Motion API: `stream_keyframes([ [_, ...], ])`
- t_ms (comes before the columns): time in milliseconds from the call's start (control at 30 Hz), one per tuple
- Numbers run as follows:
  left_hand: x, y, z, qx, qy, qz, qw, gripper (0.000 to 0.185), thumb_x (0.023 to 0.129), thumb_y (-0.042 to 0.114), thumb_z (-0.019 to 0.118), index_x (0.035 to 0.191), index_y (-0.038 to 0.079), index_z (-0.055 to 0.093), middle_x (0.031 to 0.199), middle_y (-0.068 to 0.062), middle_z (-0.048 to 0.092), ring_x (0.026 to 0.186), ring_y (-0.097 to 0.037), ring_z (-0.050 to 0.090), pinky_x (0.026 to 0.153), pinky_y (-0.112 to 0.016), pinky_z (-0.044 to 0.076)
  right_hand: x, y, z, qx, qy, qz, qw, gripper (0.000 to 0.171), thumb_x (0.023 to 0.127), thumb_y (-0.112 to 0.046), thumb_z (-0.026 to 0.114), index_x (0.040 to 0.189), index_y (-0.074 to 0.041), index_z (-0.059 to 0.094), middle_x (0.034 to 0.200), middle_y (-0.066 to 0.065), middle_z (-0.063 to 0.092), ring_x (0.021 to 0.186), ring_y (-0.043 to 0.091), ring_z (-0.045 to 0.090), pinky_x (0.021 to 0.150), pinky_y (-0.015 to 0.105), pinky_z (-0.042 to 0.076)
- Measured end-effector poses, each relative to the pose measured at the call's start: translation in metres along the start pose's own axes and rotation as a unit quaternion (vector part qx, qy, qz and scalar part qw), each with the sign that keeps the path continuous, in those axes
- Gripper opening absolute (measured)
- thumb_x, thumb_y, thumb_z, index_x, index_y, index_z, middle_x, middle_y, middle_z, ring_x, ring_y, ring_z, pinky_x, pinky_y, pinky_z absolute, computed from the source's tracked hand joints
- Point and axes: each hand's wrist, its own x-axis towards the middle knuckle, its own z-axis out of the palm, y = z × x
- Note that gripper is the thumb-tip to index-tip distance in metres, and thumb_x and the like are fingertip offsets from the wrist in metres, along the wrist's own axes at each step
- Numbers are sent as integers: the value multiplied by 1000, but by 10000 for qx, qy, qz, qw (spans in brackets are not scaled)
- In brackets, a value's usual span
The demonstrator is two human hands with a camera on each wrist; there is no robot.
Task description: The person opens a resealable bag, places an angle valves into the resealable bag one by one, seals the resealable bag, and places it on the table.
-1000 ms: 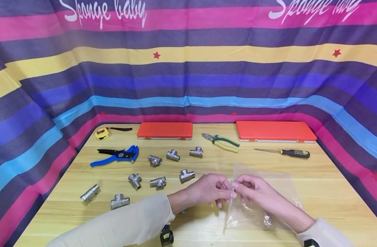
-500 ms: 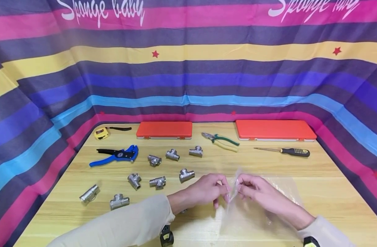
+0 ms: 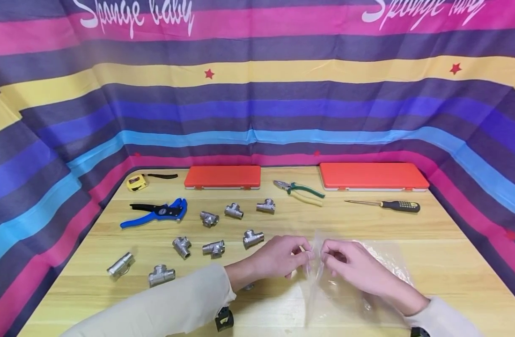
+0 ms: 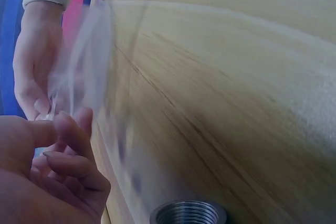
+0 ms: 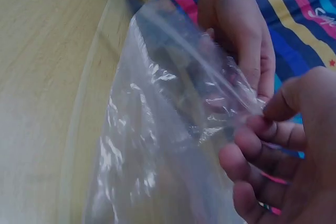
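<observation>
A clear plastic bag point(image 3: 337, 299) lies at the front right of the table, its open edge raised between my hands. My left hand point(image 3: 278, 256) pinches one side of that edge between thumb and fingers. Opposite it, my right hand point(image 3: 354, 264) pinches the other side, as the right wrist view shows with the bag point(image 5: 136, 150) spread below the fingers. A narrow gap separates the two hands. Several metal tee pipe fittings point(image 3: 214, 249) lie left of my left hand. One more fitting point(image 3: 249, 286) is mostly hidden by my left arm; a threaded fitting mouth point(image 4: 188, 214) shows in the left wrist view.
Along the back stand two red cases point(image 3: 222, 177), with a yellow tape measure point(image 3: 137, 182) at the left. Blue wire strippers point(image 3: 160, 211), pliers point(image 3: 298, 192) and a screwdriver point(image 3: 398, 206) lie in front of them. A striped cloth point(image 3: 253, 112) hangs around the table.
My hands were touching at the bag's edge and have drawn slightly apart, parting its two sides. The bag has shifted a little beneath them. The fittings and tools stay put.
</observation>
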Motion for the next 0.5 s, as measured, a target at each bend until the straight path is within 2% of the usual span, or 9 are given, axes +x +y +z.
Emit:
stream_keyframes([
  [67, 0, 0, 1, 8, -16, 54, 10000, 17, 109, 28, 67, 100, 17, 75, 80, 7, 76, 48, -10, 57, 52, -20, 41, 2, -4, 2, -229, 258, 91, 9994, 22, 108, -19, 65, 87, -26, 64, 69, -15, 60, 66, 0, 54, 62, 24, 44],
  [233, 1, 2, 2, -90, -116, 24, 9999, 17, 108, 26, 69, 97, 16, 77, 80, 11, 77, 48, -8, 54, 51, -20, 40, 6, -9, 7, -245, 777, 308, 9962, 5, 107, -24, 71, 102, -22, 71, 78, -13, 65, 71, 0, 57, 64, 23, 49],
  [367, 1, -1, 1, -204, -86, -204, 9995, 14, 108, 23, 70, 100, 15, 78, 79, 11, 78, 48, -8, 53, 47, -19, 38, 6, -10, 6, -216, 970, 522, 9937, 4, 107, -19, 72, 102, -19, 73, 78, -11, 64, 71, 1, 57, 63, 23, 49],
  [500, -1, -6, -3, -124, 166, -513, 9985, 14, 106, 21, 72, 97, 15, 80, 78, 10, 79, 53, -8, 55, 49, -20, 40, 4, -9, -4, -299, 970, 752, 9920, 5, 106, -19, 73, 102, -17, 74, 78, -9, 64, 71, 2, 56, 62, 24, 49],
])
